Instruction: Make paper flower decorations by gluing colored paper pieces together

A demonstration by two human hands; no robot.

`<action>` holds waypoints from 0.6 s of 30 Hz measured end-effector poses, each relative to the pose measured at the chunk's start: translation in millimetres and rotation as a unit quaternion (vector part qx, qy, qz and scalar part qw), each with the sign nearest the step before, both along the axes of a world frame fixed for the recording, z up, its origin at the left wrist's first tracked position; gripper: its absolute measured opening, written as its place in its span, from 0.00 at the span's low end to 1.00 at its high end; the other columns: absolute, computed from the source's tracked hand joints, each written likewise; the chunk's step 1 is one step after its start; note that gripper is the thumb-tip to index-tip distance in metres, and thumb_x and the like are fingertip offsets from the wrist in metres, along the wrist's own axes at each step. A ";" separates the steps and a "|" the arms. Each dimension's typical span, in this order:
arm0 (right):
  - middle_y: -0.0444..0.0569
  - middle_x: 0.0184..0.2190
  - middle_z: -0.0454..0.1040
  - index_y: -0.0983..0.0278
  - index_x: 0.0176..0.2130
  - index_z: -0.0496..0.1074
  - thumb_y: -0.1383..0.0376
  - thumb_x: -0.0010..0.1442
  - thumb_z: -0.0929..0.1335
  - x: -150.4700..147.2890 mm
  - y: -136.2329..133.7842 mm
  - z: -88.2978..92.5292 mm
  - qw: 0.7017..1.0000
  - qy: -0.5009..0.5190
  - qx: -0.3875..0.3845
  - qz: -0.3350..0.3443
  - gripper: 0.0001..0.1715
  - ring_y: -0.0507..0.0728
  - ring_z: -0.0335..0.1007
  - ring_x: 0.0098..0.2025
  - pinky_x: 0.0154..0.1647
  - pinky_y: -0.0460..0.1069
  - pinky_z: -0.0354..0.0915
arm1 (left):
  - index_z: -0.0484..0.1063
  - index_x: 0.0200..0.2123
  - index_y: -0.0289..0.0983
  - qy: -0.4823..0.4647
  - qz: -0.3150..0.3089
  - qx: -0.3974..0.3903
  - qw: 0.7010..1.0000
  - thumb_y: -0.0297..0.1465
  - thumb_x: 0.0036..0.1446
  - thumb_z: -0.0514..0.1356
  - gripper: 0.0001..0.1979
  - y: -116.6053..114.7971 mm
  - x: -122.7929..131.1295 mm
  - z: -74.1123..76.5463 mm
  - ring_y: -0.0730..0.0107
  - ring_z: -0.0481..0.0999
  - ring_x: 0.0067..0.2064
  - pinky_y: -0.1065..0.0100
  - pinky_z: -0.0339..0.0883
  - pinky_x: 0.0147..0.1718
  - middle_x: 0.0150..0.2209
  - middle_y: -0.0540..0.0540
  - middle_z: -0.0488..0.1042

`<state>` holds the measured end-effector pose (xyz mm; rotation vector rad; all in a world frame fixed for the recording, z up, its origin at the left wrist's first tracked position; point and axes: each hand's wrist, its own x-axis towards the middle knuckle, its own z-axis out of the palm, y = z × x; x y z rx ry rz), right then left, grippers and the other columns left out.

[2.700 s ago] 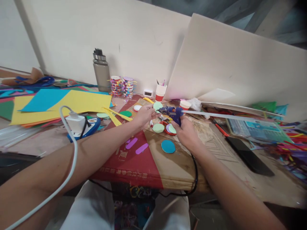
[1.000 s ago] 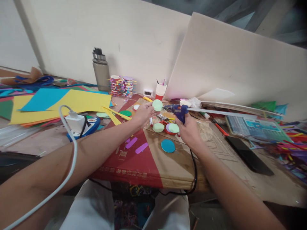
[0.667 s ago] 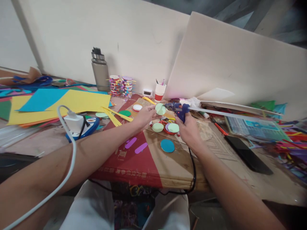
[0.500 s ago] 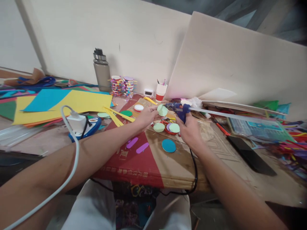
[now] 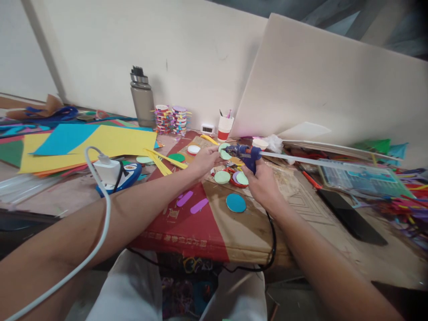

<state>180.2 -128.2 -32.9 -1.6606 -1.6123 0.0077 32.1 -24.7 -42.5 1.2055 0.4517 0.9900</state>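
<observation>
Near edge: the red-and-brown board (image 5: pixel 187 229) ends just short of our knees (image 5: pixel 133 285), and brown card shows between the blue disc (image 5: pixel 236 203) and that edge.
Far edge: a white wall (image 5: pixel 200 58) closes the back, and a white panel (image 5: pixel 331 89) leans there on the right.
Room for our hands: they work over the middle of the board, with the wall well beyond them.
Cables: a black cord (image 5: pixel 272 243) drops from below our right hand (image 5: pixel 264 180) past the near edge; a white cable (image 5: pixel 106 218) crosses our left forearm.
Left side: yellow sheet (image 5: pixel 117 145), plug (image 5: pixel 107 171), and yellow strips (image 5: pixel 162 162) near the forearm.
Far row: bottle (image 5: pixel 142 100), two banded stacks (image 5: pixel 171 120), clock (image 5: pixel 207 129) and pen cup (image 5: pixel 224 129).
Right side: phone (image 5: pixel 351 216) and clear box (image 5: pixel 363 174), with the glue stick (image 5: pixel 301 158) reaching out over toward the box.
Under our hands: two green discs and red handles just nearer than the gun; purple pieces (image 5: pixel 199 206) nearer and left.
Left grip: our left hand (image 5: pixel 204 161) pinches the pale disc (image 5: pixel 223 148) by its left side.
Right grip: our right hand is wrapped around the handle of the gun (image 5: pixel 250 159).
Disc and gun: the disc is held between our hands, its right side at the nozzle; we cannot tell whether they touch.
</observation>
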 end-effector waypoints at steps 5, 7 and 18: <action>0.59 0.42 0.75 0.66 0.51 0.68 0.60 0.59 0.62 3.7 1.8 -0.3 1.000 0.006 -0.003 -0.006 0.22 0.67 0.71 0.43 0.44 0.58 0.64 | 0.76 0.37 0.32 -0.008 0.001 0.003 1.000 0.23 0.53 0.57 0.10 -2.2 -0.6 1.0 0.66 0.77 0.44 0.57 0.67 0.52 0.39 0.42 0.78; 0.60 0.41 0.75 0.67 0.50 0.68 0.60 0.59 0.62 5.6 2.3 -0.6 1.000 0.012 -0.006 -0.016 0.21 0.67 0.72 0.43 0.43 0.58 0.65 | 0.76 0.37 0.32 -0.019 0.006 -0.002 1.000 0.22 0.52 0.57 0.10 -3.4 -0.5 1.5 0.66 0.76 0.44 0.57 0.66 0.52 0.39 0.42 0.78; 0.58 0.42 0.75 0.66 0.51 0.68 0.60 0.58 0.63 4.5 4.1 -3.2 1.000 0.015 0.004 0.008 0.22 0.65 0.71 0.43 0.45 0.58 0.64 | 0.76 0.36 0.32 -0.016 0.035 -0.009 0.999 0.21 0.51 0.55 0.11 4.8 -0.5 -3.9 0.70 0.76 0.41 0.61 0.68 0.50 0.38 0.45 0.78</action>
